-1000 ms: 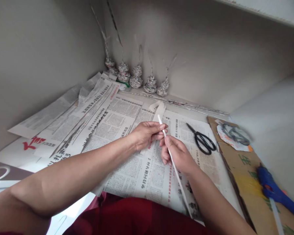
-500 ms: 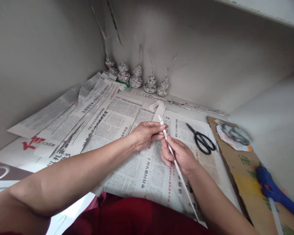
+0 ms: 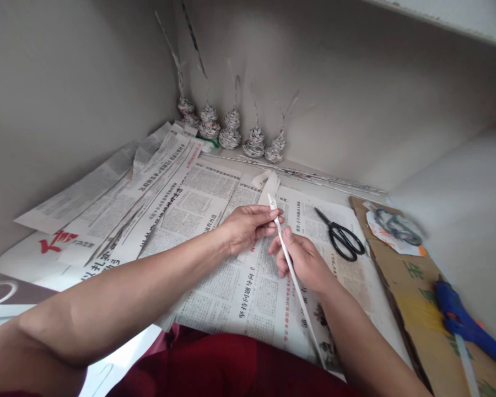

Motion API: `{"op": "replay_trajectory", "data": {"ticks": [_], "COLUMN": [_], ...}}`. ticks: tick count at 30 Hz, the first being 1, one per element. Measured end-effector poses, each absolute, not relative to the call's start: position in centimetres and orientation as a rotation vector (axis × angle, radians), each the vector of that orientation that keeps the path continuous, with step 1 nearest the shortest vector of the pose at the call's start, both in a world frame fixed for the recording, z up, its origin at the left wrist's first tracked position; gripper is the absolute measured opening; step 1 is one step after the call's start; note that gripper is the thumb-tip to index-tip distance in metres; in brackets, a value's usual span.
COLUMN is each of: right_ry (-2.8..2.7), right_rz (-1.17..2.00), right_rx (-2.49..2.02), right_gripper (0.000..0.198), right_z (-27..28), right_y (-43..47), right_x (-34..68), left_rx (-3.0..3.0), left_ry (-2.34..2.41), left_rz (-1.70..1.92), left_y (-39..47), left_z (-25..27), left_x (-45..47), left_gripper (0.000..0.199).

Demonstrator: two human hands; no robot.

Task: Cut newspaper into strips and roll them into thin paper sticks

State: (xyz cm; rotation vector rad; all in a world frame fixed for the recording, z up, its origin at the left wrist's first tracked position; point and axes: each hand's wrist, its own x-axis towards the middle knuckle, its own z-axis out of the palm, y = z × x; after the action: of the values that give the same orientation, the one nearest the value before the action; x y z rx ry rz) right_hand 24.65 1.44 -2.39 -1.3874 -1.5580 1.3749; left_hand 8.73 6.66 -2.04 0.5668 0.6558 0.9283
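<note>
Left hand (image 3: pixel 250 226) pinches a slim white paper tube (image 3: pixel 303 303) near its upper tip; the right hand (image 3: pixel 303 262) curls loosely along the shaft, its grip uncertain. Beneath, newspaper (image 3: pixel 213 286) bears black and red Chinese print; knobbly woven gourd shapes (image 3: pixel 230 138) line the tabletop's (image 3: pixel 391 333) back edge.

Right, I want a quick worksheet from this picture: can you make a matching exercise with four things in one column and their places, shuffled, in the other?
Things
1. Scissors
2. Glue gun
3. Paper stick
4. Woven figures

Places
A. Lined up near the back wall
B. Between the fingers of the left hand
C. Lying on newspaper
D. Lying on cardboard

Pairs: 1-C, 2-D, 3-B, 4-A
</note>
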Motion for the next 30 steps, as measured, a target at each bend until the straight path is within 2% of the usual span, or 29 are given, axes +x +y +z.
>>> {"op": "replay_trajectory", "data": {"ticks": [4,8,13,20,25,30], "right_ry": [-1.528,-1.497,-1.482,-1.407,-1.191,-1.035], "right_rz": [0.838,0.639,0.733,0.777,0.999,1.247], "right_rx": [-1.431,-1.396,-1.381,-1.313,-1.277,-1.194], "right_gripper": [0.03,0.025,0.017,0.015,0.021,0.026], "right_z": [-1.9,-1.8,-2.0,-2.2,-2.6,-2.8], "right_y": [1.7,2.0,2.2,2.3,2.5,2.8], "right_x": [24.8,24.4,24.4,24.8,24.7,24.8], "left_rx": [0.559,0.567,0.638,0.667,0.659,0.672], "left_ry": [0.68,0.687,0.672,0.669,0.621,0.666], "left_rz": [0.927,0.88,0.821,0.783,0.765,0.81], "left_y": [6.1,5.1,4.2,3.8,3.3,3.2], "left_z": [-2.3,-2.5,-2.9,-2.8,-2.5,-2.9], "left_x": [9.3,10.0,10.3,10.2,10.4,10.5], "left_gripper": [0.004,0.006,0.007,0.007,0.014,0.013]}}
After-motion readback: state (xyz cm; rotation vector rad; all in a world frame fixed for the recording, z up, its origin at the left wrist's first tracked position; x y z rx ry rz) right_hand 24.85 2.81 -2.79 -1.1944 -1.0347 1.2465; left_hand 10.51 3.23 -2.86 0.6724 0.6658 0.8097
